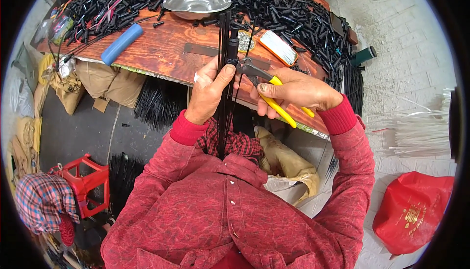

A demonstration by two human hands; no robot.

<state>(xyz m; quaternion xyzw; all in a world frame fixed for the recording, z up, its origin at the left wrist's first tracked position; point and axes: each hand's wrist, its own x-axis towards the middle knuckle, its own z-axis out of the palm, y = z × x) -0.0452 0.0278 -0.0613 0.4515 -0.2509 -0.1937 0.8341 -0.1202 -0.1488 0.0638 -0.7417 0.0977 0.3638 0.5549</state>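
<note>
My left hand (208, 90) is closed round a bundle of thin black rods (223, 107), held upright in front of my chest. A black ribbed cylindrical piece (232, 49) stands among the rods, just above my left thumb. In my right hand (296, 89) are pliers with yellow handles (281, 112). Their dark jaws (248, 67) meet the rods and the base of the cylindrical piece; whether they are closed on anything is too small to tell. Part of my left fingers is hidden behind the bundle.
On the reddish wooden table (161, 54) lie a heap of black tubular parts (289, 17), a metal bowl (197, 0), a blue cylinder (122, 43), an orange-rimmed box (278, 47) and a dish of small metal bits (245, 41). A red stool (88, 186) stands left, a red bag (413, 212) right.
</note>
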